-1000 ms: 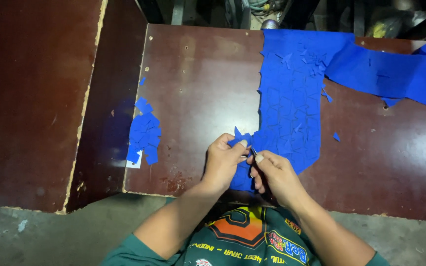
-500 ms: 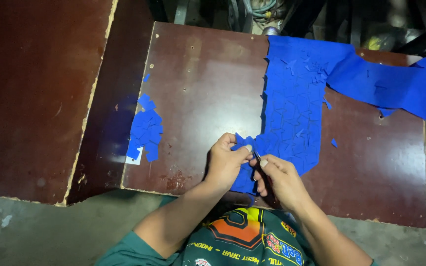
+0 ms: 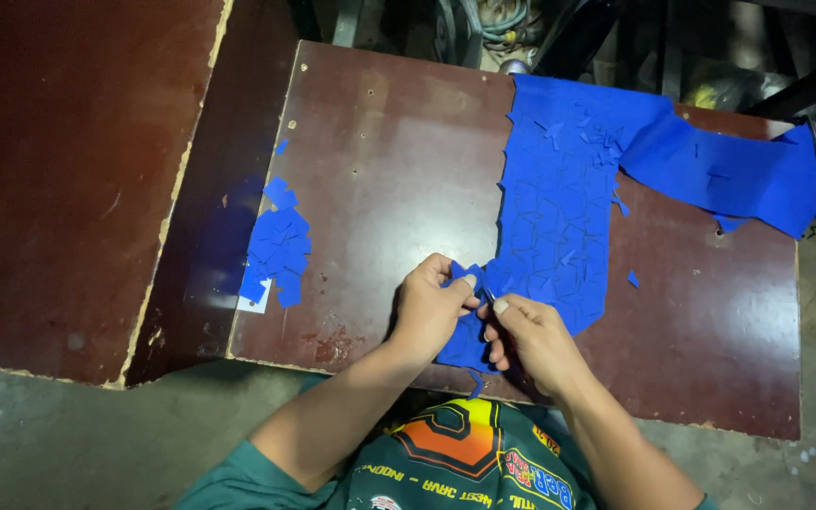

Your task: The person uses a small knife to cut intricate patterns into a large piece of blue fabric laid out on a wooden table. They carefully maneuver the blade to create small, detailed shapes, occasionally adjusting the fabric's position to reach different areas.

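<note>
A long blue sheet (image 3: pixel 569 208), scored into many small squares, lies across a dark brown table (image 3: pixel 399 161) and hangs over its near edge. My left hand (image 3: pixel 432 307) pinches the sheet's near left corner between thumb and fingers. My right hand (image 3: pixel 531 340) is closed around a small dark tool, its tip against the sheet right beside the left thumb; what kind of tool it is I cannot tell. A pile of small blue cut pieces (image 3: pixel 279 247) rests at the table's left edge, well left of both hands.
A second dark brown board (image 3: pixel 68 170) lies to the left, lower than the table. Loose blue scraps (image 3: pixel 632 279) dot the table right of the sheet. Cables and dark machine parts (image 3: pixel 484 24) sit beyond the far edge. Grey concrete floor (image 3: pixel 49 444) shows below.
The hands stay at the sheet's near corner with only small finger movements. The view has shifted slightly, so the table sits a little to the right and lower in the picture.
</note>
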